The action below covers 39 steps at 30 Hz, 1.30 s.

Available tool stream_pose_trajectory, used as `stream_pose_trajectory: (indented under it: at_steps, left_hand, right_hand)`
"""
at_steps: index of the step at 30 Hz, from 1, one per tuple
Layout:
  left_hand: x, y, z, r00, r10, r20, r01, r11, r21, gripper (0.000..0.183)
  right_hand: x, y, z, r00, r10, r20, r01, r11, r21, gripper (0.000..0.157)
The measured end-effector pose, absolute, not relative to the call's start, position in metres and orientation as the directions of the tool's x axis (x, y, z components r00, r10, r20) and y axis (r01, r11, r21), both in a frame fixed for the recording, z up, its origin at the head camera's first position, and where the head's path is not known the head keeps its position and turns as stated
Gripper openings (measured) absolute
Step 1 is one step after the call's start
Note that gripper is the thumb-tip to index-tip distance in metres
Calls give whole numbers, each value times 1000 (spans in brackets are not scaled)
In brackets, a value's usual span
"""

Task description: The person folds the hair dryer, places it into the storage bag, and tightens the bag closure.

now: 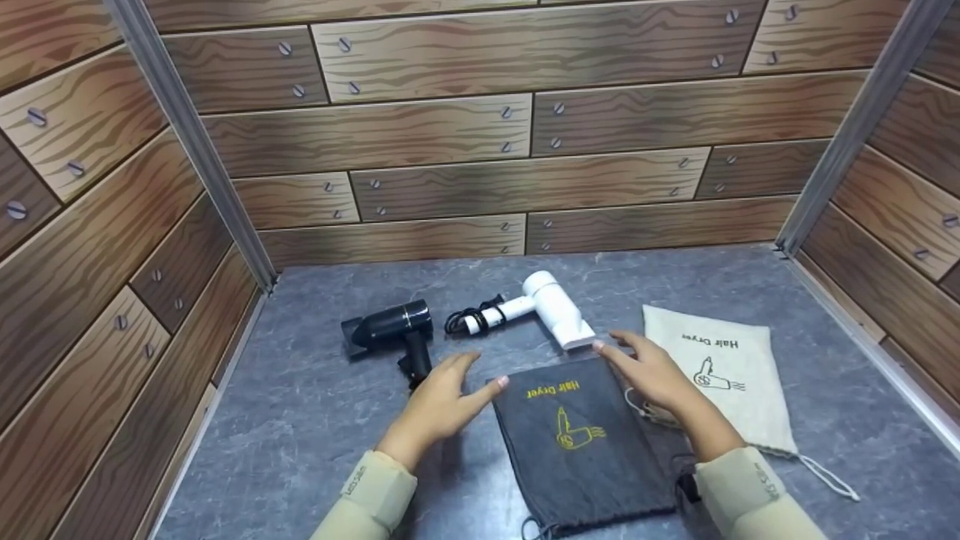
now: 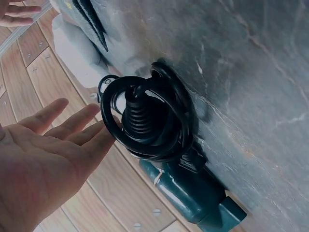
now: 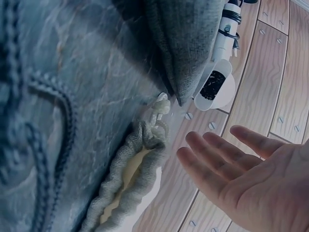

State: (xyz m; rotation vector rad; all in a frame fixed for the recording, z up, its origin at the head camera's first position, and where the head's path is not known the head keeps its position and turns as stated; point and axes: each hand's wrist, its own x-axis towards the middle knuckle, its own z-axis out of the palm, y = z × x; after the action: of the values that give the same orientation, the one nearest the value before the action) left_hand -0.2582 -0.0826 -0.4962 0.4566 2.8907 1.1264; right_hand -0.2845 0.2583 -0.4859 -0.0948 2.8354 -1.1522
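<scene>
A dark grey drawstring pouch (image 1: 600, 465) with yellow "Hair Dryer" print lies flat between the two hands. My left hand (image 1: 439, 401) hovers at its left top corner, thumb toward the cloth and fingers extended. The right hand (image 1: 652, 375) is over the opposite top corner, fingers spread and holding nothing. Just beyond the left fingers lies a black hair dryer (image 1: 386, 328); its coiled cord (image 2: 145, 116) fills the middle of the left wrist view. A white hair dryer (image 1: 556, 307) lies past the pouch's far edge, its nozzle close to the right fingertips.
To the right lies a cream drawstring pouch (image 1: 712, 367), also printed "Hair Dryer", partly behind the right hand, its white cord (image 1: 829, 476) trailing off. A grey marbled tabletop (image 1: 300, 450) carries everything. Wood-patterned panels (image 1: 435, 135) wall in the back and both sides.
</scene>
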Motion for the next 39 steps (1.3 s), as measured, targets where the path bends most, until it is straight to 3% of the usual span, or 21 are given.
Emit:
stream_pose_trajectory:
  at_steps: [12,21,30,39]
  left_hand:
    - [-266,-81,-500,-957,266,115,269,664,698,79]
    - [-275,-79,-504,-952,295,77,240,569,787,74]
    - [-286,-71,-499,-976,218,12,95,377,921,60]
    - [-297,-66,-506,-986,104,130,155,285,946,48]
  right_hand:
    - [-289,262,-486,-993,-87,-73,0,645,-764,87]
    - [-297,266,-488,-974,-122,-190,119,435,-892,85]
    - [-308,263,-485,-952,-132,-276,231,281,-932,92]
    - [-315,264,-493,-941,-111,-321,291,224,-930,94]
